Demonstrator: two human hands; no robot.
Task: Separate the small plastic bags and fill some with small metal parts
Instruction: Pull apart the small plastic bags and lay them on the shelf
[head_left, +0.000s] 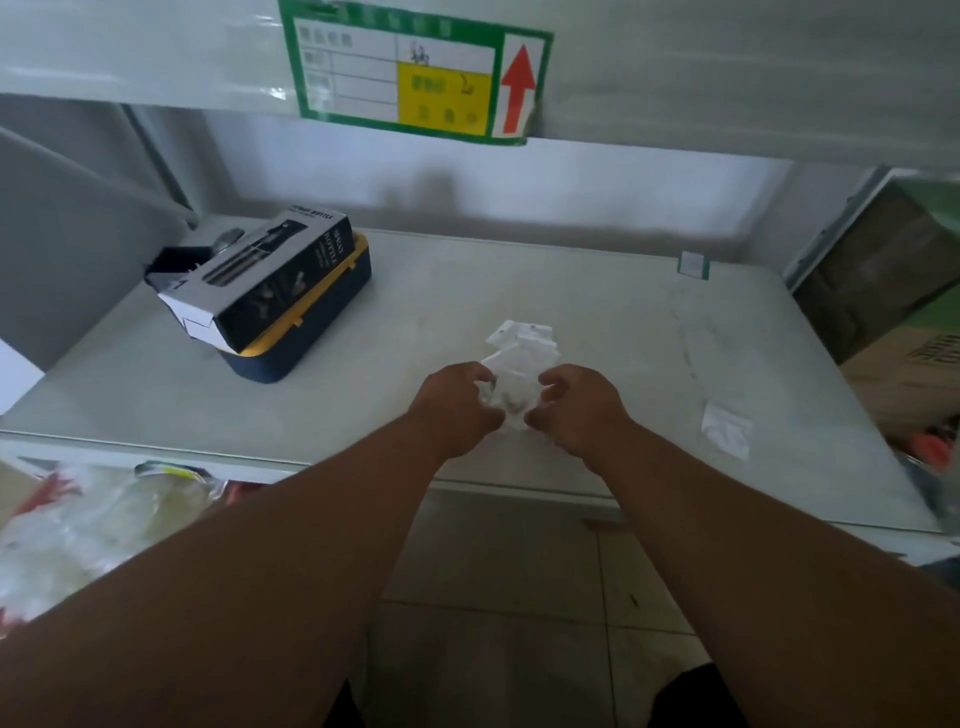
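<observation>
Both forearms extend forward over the near edge of the white tabletop (597, 291). The left hand (457, 410) and the right hand (582, 410) sit close together, with a small clear plastic bag (511, 400) between them. The fingers of each hand are curled inward and pinch the bag from opposite sides: the left hand grips its left edge, the right hand grips its right edge. A few small dark metal parts (511, 404) show through the bag film between the two hands; their count and shape cannot be determined because of blur.

Directly beyond the hands, touching the far side of the held bag, lies a loose pile of small plastic bags (524, 343) on the tabletop. To the right of the right hand, apart from it, a further flat plastic bag (727, 431) lies near the tabletop's near edge.

Far to the left of the left hand and beyond it, a dark blue case with a yellow rim (311, 332) rests on the tabletop, and a black-and-white carton (270, 280) lies on top of it. Above the hands, a green-bordered label with a red arrow (415, 73) is fixed to the front of an upper shelf (727, 78). Cardboard boxes (893, 291) stand beyond the tabletop's right end.
</observation>
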